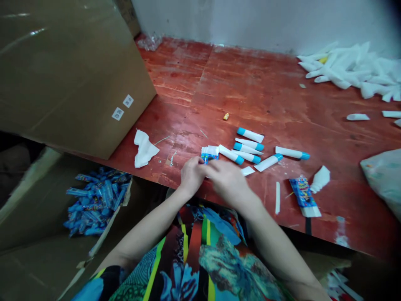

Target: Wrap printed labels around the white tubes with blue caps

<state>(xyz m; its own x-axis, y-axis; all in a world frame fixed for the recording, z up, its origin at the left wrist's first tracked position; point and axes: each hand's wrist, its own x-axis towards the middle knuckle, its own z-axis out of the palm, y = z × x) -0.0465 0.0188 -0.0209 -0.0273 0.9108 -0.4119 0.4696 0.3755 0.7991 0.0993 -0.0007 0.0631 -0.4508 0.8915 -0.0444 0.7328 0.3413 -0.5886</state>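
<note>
My left hand (191, 174) and my right hand (228, 180) meet at the front edge of the red table (250, 92). Both are closed on a small blue and white packet (209, 154) that sticks out past the fingers. Just right of the packet lie several white tubes with blue caps (249, 146), fanned side by side. One more such tube (292, 153) lies apart, further right.
A blue printed wrapper (304, 196) and a white scrap (320, 179) lie at the front right. A crumpled white tissue (144, 148) lies to the left. A heap of white tubes (354, 69) sits far right. A large cardboard box (69, 71) stands left; below it, an open box holds blue packets (95, 200).
</note>
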